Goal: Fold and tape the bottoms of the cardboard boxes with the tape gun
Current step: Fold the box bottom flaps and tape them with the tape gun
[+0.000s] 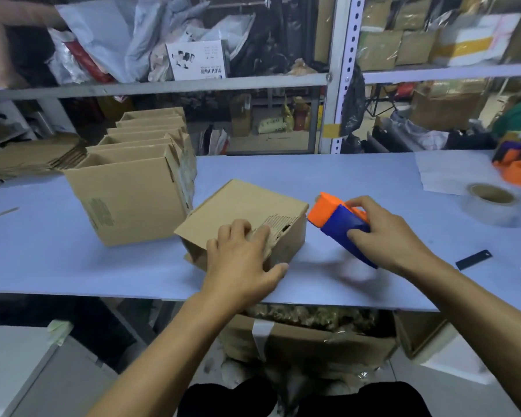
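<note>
Head view, left to right: one stack of flat cartons [33, 158] lies at the far left of the worktop [57, 260], then a row of what looks like six upright boxes [139, 176]. One cardboard box [247, 206] sits mid-worktop; the left hand [238, 260] presses flat on it, fingers straight. Right hand [385, 236] grips one orange-and-blue tape gun [337, 224] just beside the box. One tape roll [491, 203] lies far right.
</note>
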The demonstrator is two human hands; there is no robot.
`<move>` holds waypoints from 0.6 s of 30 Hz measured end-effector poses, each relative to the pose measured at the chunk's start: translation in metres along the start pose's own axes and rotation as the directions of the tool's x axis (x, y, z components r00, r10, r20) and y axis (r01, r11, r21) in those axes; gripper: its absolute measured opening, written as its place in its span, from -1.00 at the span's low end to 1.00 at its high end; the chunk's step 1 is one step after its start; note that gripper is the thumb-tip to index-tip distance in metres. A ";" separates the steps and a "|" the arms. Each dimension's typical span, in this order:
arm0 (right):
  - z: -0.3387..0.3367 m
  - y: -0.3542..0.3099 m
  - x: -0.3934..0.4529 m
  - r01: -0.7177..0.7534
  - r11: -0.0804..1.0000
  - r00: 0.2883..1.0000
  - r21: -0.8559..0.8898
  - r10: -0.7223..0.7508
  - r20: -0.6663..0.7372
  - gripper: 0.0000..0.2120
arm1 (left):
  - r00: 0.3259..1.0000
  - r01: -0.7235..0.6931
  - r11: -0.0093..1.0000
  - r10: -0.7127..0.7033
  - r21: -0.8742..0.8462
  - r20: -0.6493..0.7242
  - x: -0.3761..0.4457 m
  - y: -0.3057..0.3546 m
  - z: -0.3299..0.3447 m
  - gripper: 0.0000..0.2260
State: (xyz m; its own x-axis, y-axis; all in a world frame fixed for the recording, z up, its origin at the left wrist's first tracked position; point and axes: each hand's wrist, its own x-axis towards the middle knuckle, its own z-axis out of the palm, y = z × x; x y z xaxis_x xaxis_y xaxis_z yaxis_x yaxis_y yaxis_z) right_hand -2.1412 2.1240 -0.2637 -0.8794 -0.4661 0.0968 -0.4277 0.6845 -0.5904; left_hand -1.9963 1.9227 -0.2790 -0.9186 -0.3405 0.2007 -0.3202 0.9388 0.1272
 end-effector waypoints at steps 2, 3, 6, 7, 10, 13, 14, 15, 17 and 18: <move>-0.012 -0.011 -0.008 0.029 0.982 1.000 0.186 -0.027 -0.013 -0.59 | 0.996 0.075 0.972 -0.062 -0.222 0.066 0.010 0.006 -0.022 -0.37; -0.016 -0.016 -0.012 0.052 0.976 0.999 0.212 -0.051 -0.011 -0.52 | 0.997 0.083 0.939 -0.078 -0.334 0.031 0.019 0.010 -0.033 -0.38; -0.021 -0.028 -0.020 0.150 0.980 0.989 0.134 -0.148 -0.021 -0.37 | 0.987 0.025 0.833 -0.110 -0.552 -0.121 0.041 0.023 -0.054 -0.57; -0.021 -0.031 -0.022 0.180 0.977 0.984 0.111 -0.178 -0.027 -0.39 | 0.990 0.058 0.755 -0.128 -0.653 -0.060 0.048 0.028 -0.059 -0.62; -0.020 -0.036 -0.030 0.238 0.964 0.971 0.116 -0.234 -0.053 -0.45 | 0.960 0.272 0.426 -0.061 -0.863 0.273 0.061 0.040 -0.066 -0.73; -0.021 -0.033 -0.037 0.252 0.958 0.967 0.139 -0.243 -0.077 -0.47 | 0.933 0.336 0.322 0.017 -0.885 0.360 0.062 0.039 -0.070 -0.87; -0.021 -0.031 -0.038 0.257 0.956 0.966 0.142 -0.248 -0.076 -0.47 | 0.926 0.343 0.305 0.048 -0.888 0.374 0.061 0.038 -0.070 -0.87; -0.022 -0.029 -0.039 0.261 0.954 0.965 0.146 -0.253 -0.073 -0.47 | 0.919 0.349 0.299 0.077 -0.888 0.387 0.061 0.037 -0.070 -0.87; -0.023 -0.024 -0.042 0.267 0.951 0.964 0.156 -0.260 -0.060 -0.46 | 0.910 0.357 0.298 0.105 -0.885 0.402 0.060 0.036 -0.071 -0.88; -0.024 -0.022 -0.042 0.262 0.951 0.965 0.168 -0.256 -0.052 -0.46 | 0.907 0.362 0.301 0.103 -0.882 0.407 0.060 0.036 -0.071 -0.89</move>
State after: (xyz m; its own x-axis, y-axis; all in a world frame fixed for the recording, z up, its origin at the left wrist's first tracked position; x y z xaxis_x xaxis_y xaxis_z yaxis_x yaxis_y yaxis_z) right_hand -2.0995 2.1423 -0.2353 -0.7500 -0.5963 0.2864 -0.6015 0.4347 -0.6702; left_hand -2.0461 1.9322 -0.1930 -0.9610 -0.1904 -0.2003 -0.2241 0.1126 0.9680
